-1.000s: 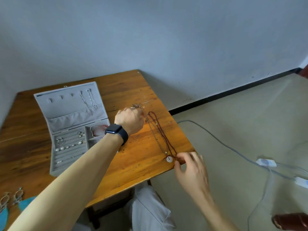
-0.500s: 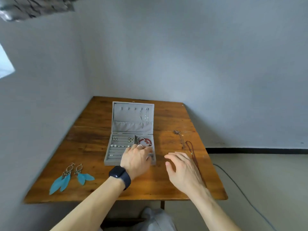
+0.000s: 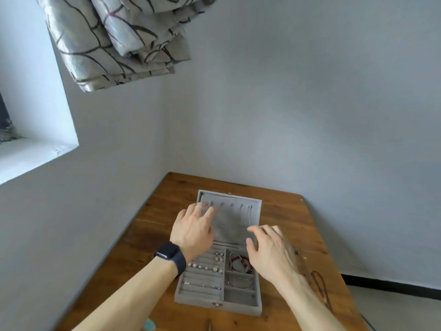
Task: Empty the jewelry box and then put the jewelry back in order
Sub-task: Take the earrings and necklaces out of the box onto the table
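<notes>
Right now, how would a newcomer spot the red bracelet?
On the wooden table lies an open grey jewelry box. In its tray's right column, the compartment nearest the lid holds the red bracelet, beside the right hand. It is the only red piece in the box; its neighbours look silver.

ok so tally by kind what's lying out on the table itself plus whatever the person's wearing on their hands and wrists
jewelry box: 1
brown cord necklace: 1
blue feather earring: 1, cut off by the frame edge
smartwatch: 1
finger ring: 1, on the left hand
total: 5
</notes>
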Demonstrator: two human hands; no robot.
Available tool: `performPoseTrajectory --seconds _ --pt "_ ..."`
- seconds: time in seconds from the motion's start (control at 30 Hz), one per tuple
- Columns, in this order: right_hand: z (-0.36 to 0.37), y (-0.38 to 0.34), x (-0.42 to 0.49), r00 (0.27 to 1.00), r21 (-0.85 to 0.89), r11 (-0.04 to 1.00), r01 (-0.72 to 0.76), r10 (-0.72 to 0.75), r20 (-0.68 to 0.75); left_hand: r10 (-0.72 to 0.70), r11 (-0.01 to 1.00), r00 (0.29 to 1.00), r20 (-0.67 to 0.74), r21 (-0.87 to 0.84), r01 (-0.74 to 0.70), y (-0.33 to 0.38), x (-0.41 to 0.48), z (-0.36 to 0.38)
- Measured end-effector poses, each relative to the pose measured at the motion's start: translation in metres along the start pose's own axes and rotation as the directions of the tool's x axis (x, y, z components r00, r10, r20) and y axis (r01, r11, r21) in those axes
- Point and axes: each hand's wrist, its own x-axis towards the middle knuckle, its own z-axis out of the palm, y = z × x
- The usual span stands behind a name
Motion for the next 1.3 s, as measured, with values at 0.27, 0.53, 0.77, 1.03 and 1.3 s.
performPoseTrajectory --seconds 0.27,0.53,0.77,1.03,1.3 --pt "0.041 -0.004 0.067 0.982 0.028 0.986 -0.162 0.164 -0.096 0.03 1.0 0.999 0.034 -0.004 -0.03 -0.02 0.076 0.011" --pt "0.064 -0.015 0.092 0.951 -0.148 0.944 -0.296 0.275 -0.142 0.078 0.997 0.994 0.077 -0.009 -0.078 -0.03 0.085 0.04" --pt "0.059 -0.022 0.101 0.952 -0.153 0.94 -0.305 0.294 -0.089 0.11 0.994 0.992 0.056 -0.009 -0.11 -0.036 0.084 0.038" --pt "0.037 -0.018 0.105 0.961 -0.057 0.966 -0.253 0.243 -0.135 0.116 0.993 0.991 0.073 0.003 -0.117 -0.037 0.083 0.036" --pt "-0.043 0.006 0.121 0.926 0.313 0.95 -0.007 0.124 -0.356 0.086 0.996 0.979 0.185 -0.002 -0.087 -0.026 0.087 0.01"
